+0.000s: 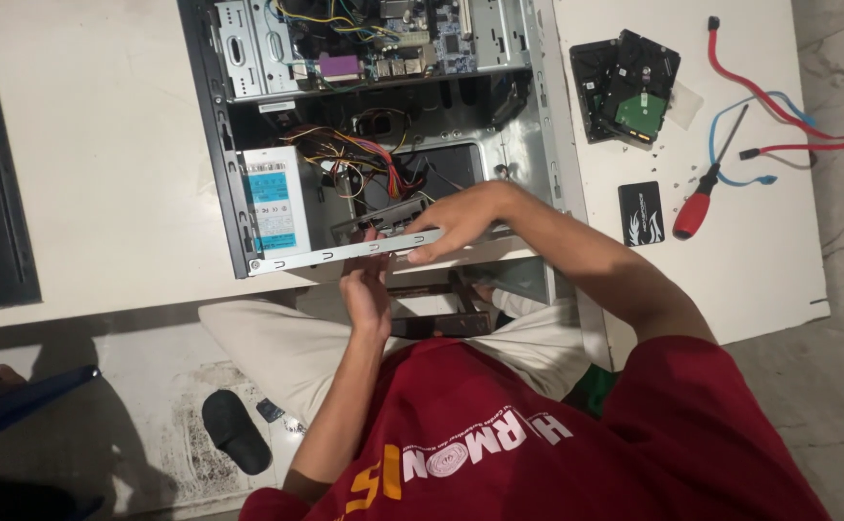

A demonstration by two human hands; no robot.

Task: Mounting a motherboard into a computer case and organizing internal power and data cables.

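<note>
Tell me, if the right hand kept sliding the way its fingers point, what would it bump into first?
Likely the grey power supply box. The right hand lies on the computer case's metal rail, fingers pointing along it toward that box, though depth is hard to judge.

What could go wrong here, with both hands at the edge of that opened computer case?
The left hand and right hand press on the case's thin metal edge, which might cut skin. The loose bundle of coloured wires lies just behind it and could get pinched. The bare hard drives and screwdriver lie loose on the table and could be knocked off.
</note>
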